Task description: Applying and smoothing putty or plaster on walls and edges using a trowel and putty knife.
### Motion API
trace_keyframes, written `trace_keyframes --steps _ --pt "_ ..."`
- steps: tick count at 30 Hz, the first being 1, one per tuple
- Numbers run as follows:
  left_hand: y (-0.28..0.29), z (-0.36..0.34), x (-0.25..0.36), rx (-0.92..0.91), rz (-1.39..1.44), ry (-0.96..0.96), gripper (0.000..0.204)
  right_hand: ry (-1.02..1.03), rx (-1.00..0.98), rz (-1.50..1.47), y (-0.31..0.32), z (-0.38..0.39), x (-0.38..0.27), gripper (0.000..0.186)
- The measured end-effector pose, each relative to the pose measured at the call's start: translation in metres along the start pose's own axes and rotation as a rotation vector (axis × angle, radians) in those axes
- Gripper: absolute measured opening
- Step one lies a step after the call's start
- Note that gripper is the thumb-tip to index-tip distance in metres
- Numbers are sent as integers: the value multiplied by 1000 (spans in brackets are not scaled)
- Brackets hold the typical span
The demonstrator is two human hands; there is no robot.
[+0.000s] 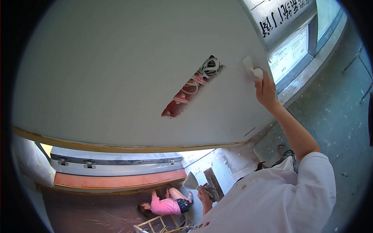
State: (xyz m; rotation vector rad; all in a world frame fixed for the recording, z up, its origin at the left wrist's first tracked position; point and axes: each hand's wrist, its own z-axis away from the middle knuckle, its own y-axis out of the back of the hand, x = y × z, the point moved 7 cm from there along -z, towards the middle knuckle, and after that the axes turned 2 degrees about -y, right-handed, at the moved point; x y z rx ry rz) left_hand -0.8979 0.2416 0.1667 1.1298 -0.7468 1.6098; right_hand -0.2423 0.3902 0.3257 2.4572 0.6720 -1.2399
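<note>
My right hand [266, 89] is closed around the pale rounded handle of a putty knife [248, 66]. Its blade rests against the grey plastered wall [101, 66], close to the wall's window-side edge. To the left of that blade, a long slot [190, 88] cut in the wall shows red electrical boxes and coiled pale cables. Lower down, beside my body, my left hand [204, 197] grips a plastering trowel [213, 181] with a long dark blade. A wide-bladed scraper [190, 181] sticks out from the same hand; the fingers partly hide both handles.
Another person in a pink top [167, 205] crouches below, near a yellow ladder [163, 224] and brown plastic sheeting [89, 211]. A panel with hinges [116, 161] and an orange ledge [116, 179] run under the wall's edge. Window frames [299, 64] border the speckled floor [334, 116].
</note>
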Motion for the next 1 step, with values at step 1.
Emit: trace_keyframes --steps 1 --pt "7 -2 -4 4 -18 4 34 -149 -16 -113 -2 -3 3 38"
